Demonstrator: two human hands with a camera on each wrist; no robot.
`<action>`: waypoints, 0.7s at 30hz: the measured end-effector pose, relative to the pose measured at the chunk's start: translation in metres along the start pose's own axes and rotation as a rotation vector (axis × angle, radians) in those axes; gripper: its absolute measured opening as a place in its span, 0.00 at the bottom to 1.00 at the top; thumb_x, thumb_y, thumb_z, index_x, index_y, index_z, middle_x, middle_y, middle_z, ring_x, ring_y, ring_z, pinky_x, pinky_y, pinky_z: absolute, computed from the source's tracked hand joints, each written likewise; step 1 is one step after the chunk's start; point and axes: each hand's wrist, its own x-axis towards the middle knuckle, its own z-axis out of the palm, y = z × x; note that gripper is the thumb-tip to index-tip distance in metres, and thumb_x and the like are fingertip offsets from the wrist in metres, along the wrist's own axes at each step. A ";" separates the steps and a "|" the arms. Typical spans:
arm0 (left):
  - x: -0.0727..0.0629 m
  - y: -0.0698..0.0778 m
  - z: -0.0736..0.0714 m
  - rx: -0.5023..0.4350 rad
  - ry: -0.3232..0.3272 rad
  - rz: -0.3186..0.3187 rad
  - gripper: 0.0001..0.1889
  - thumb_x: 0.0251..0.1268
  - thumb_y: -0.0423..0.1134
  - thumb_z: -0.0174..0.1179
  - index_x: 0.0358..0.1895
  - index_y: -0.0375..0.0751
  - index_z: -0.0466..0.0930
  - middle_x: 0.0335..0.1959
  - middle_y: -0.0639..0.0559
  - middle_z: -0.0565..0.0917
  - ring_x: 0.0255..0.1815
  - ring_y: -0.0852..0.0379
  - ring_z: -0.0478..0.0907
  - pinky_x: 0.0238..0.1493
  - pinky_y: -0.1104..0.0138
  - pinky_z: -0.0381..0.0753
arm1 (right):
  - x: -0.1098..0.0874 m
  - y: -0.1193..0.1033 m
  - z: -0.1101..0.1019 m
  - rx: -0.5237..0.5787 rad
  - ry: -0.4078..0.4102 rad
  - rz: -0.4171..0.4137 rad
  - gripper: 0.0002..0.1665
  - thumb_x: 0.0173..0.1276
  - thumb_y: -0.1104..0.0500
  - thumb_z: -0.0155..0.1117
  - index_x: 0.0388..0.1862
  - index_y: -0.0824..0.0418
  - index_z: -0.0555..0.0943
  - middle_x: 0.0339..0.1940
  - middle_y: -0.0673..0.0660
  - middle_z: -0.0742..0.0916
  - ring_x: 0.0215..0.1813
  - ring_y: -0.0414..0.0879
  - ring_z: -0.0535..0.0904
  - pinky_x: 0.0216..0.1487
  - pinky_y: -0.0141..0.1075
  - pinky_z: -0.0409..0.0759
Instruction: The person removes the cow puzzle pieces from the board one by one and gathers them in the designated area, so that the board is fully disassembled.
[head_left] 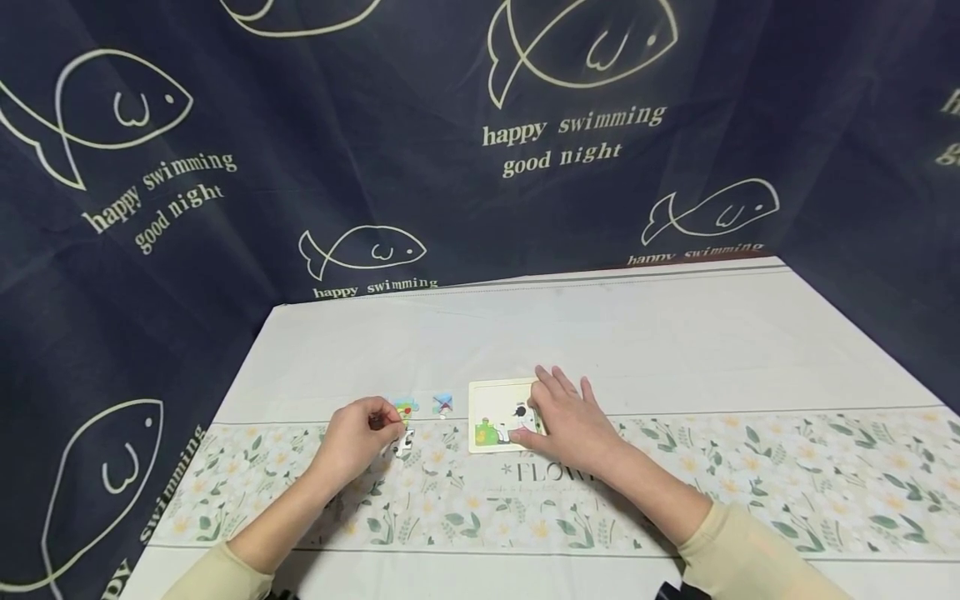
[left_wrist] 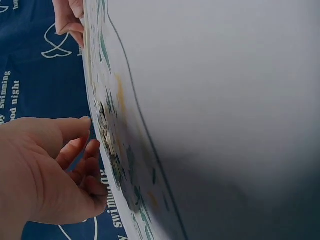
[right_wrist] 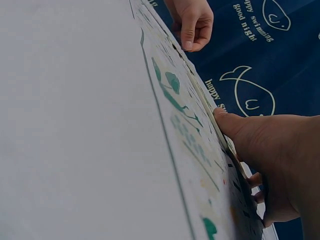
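A small jigsaw puzzle board [head_left: 497, 386] with a pale rim lies on the table, showing a green picture and part of a black-and-white animal. My right hand [head_left: 570, 421] grips its right side, thumb on the near part, other fingers spread toward the far corner. Left of the board, my left hand [head_left: 356, 433] hovers with bent fingers right at a black-and-white puzzle piece [head_left: 406, 442]. In the left wrist view a gap shows between its thumb and fingers, with nothing held. Past its fingertips lies a blue-green puzzle piece [head_left: 405, 403]; a blue one [head_left: 442, 403] sits nearer the board.
A white table cover [head_left: 637, 342] with a floral band [head_left: 712, 467] spreads under everything. Dark blue curtains [head_left: 450, 150] with fish drawings hang behind the table and at both sides.
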 end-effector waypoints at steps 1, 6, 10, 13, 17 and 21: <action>0.000 0.001 0.000 -0.002 0.002 0.001 0.06 0.65 0.32 0.69 0.32 0.45 0.82 0.25 0.56 0.79 0.25 0.57 0.71 0.25 0.66 0.71 | 0.000 0.000 0.000 -0.001 0.000 0.002 0.27 0.65 0.35 0.68 0.38 0.53 0.69 0.76 0.70 0.67 0.78 0.67 0.56 0.70 0.71 0.48; 0.001 0.005 0.003 -0.043 -0.016 0.017 0.04 0.67 0.33 0.67 0.34 0.44 0.83 0.25 0.55 0.80 0.23 0.57 0.70 0.21 0.67 0.68 | 0.000 0.000 0.000 0.000 -0.004 0.004 0.27 0.65 0.35 0.68 0.38 0.53 0.69 0.77 0.69 0.66 0.78 0.67 0.55 0.70 0.71 0.48; 0.004 0.010 0.008 -0.052 -0.020 0.037 0.04 0.68 0.33 0.66 0.34 0.45 0.83 0.25 0.56 0.79 0.23 0.57 0.70 0.22 0.67 0.68 | 0.000 0.000 0.000 -0.001 -0.006 0.000 0.26 0.65 0.35 0.69 0.37 0.53 0.69 0.76 0.70 0.66 0.78 0.67 0.56 0.70 0.72 0.49; 0.007 0.017 0.013 -0.056 -0.015 0.048 0.05 0.67 0.32 0.66 0.33 0.46 0.83 0.25 0.57 0.79 0.23 0.57 0.70 0.23 0.67 0.69 | 0.000 0.000 -0.001 0.005 -0.007 -0.002 0.26 0.66 0.36 0.68 0.38 0.53 0.69 0.76 0.70 0.66 0.78 0.67 0.56 0.70 0.72 0.49; 0.010 0.030 0.020 -0.077 -0.019 0.075 0.05 0.67 0.32 0.67 0.33 0.46 0.84 0.24 0.57 0.79 0.22 0.58 0.69 0.22 0.68 0.68 | -0.002 0.000 -0.002 0.027 -0.010 -0.014 0.23 0.69 0.39 0.67 0.38 0.53 0.69 0.77 0.70 0.66 0.78 0.68 0.55 0.70 0.72 0.48; 0.014 0.043 0.030 -0.088 -0.040 0.109 0.05 0.68 0.33 0.66 0.33 0.47 0.83 0.25 0.57 0.79 0.19 0.59 0.68 0.19 0.69 0.67 | -0.002 0.001 -0.003 0.033 -0.026 -0.028 0.19 0.71 0.43 0.65 0.38 0.52 0.68 0.77 0.70 0.65 0.78 0.69 0.54 0.69 0.73 0.47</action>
